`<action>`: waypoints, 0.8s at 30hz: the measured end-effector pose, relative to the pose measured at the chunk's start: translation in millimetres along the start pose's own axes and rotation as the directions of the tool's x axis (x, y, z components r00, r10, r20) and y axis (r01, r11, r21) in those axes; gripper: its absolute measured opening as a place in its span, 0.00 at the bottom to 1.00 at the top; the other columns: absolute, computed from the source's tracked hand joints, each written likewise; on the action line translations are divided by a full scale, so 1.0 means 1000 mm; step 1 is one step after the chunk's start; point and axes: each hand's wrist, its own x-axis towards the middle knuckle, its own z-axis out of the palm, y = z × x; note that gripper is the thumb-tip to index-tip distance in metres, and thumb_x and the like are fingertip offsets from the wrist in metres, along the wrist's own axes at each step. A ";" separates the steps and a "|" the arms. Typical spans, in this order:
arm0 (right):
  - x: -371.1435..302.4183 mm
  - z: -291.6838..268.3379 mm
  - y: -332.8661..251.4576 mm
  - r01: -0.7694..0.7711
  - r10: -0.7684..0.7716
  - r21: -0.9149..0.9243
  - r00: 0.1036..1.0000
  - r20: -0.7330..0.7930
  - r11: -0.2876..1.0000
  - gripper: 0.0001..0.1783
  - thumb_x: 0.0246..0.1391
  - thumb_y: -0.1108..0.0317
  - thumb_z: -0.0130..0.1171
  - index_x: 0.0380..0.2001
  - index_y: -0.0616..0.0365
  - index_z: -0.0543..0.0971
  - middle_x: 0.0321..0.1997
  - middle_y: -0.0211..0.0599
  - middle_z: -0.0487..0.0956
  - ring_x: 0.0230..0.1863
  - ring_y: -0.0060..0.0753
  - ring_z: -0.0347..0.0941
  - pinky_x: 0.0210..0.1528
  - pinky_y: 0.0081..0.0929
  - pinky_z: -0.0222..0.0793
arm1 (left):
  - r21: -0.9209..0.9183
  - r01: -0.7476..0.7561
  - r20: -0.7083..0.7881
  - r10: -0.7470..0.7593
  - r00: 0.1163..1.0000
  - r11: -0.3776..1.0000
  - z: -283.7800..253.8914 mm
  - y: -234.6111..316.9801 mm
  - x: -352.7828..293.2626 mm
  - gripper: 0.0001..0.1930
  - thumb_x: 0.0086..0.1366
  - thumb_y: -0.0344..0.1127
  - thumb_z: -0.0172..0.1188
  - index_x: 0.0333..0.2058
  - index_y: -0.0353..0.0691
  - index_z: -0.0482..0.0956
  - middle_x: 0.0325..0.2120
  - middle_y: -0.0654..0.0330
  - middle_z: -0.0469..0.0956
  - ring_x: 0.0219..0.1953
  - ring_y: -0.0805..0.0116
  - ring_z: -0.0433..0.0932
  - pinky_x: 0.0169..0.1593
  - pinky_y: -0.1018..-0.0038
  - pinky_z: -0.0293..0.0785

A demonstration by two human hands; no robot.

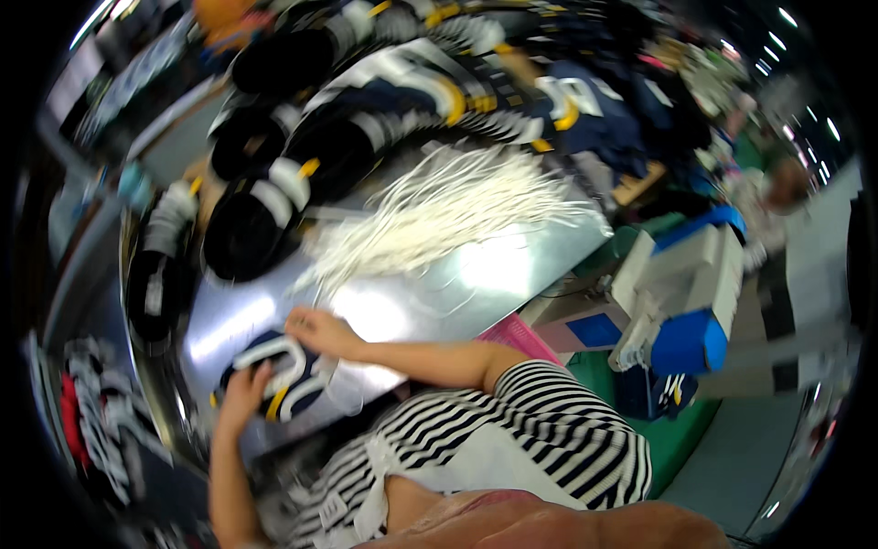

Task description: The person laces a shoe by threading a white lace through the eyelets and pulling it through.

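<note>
A dark navy fabric piece (306, 396) with white and yellow markings lies at the near left of the shiny metal table (215, 306). My left hand (243, 395) grips its left side, the thumb resting on top. At its far right edge is my right hand (322, 331), fingers curled together in a pinch. What they hold is blurred and too small to name. A thin white cord (346, 395) loops beside the piece. Beyond my hands a large loose bundle of white cords (448, 206) spreads across the table.
Stacks of nested dark cap-like pieces (245, 229) with white and yellow parts crowd the far and left sides. A white and blue machine (686, 284) stands at the right. A pink plastic basket (519, 339) is beside the table's right edge. Another person (785, 188) is far right.
</note>
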 end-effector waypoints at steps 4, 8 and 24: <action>0.005 0.016 0.038 0.056 -0.009 0.301 0.988 -0.154 0.952 0.17 0.63 0.51 0.54 0.39 0.53 0.78 0.32 0.34 0.80 0.34 0.28 0.75 0.42 0.27 0.70 | -0.674 0.490 0.428 -0.248 0.869 0.553 0.006 0.025 0.024 0.39 0.63 0.67 0.55 0.56 0.34 0.76 0.52 0.52 0.78 0.52 0.66 0.77 0.58 0.73 0.72; -0.007 -0.014 -0.003 0.038 0.019 0.306 0.984 -0.179 0.951 0.07 0.60 0.68 0.60 0.36 0.59 0.78 0.30 0.26 0.79 0.30 0.18 0.72 0.36 0.18 0.68 | -0.823 0.320 0.323 -0.078 0.943 0.468 0.027 0.061 0.026 0.37 0.67 0.60 0.55 0.60 0.30 0.68 0.59 0.49 0.71 0.60 0.62 0.71 0.65 0.72 0.64; -0.049 -0.022 -0.043 -0.073 0.075 0.301 0.997 0.004 0.951 0.07 0.59 0.68 0.61 0.33 0.61 0.78 0.29 0.26 0.80 0.29 0.13 0.69 0.33 0.15 0.64 | -0.916 -0.160 -0.233 -0.162 0.959 0.367 0.062 0.105 -0.013 0.13 0.66 0.37 0.64 0.45 0.36 0.82 0.39 0.63 0.82 0.41 0.76 0.79 0.43 0.79 0.75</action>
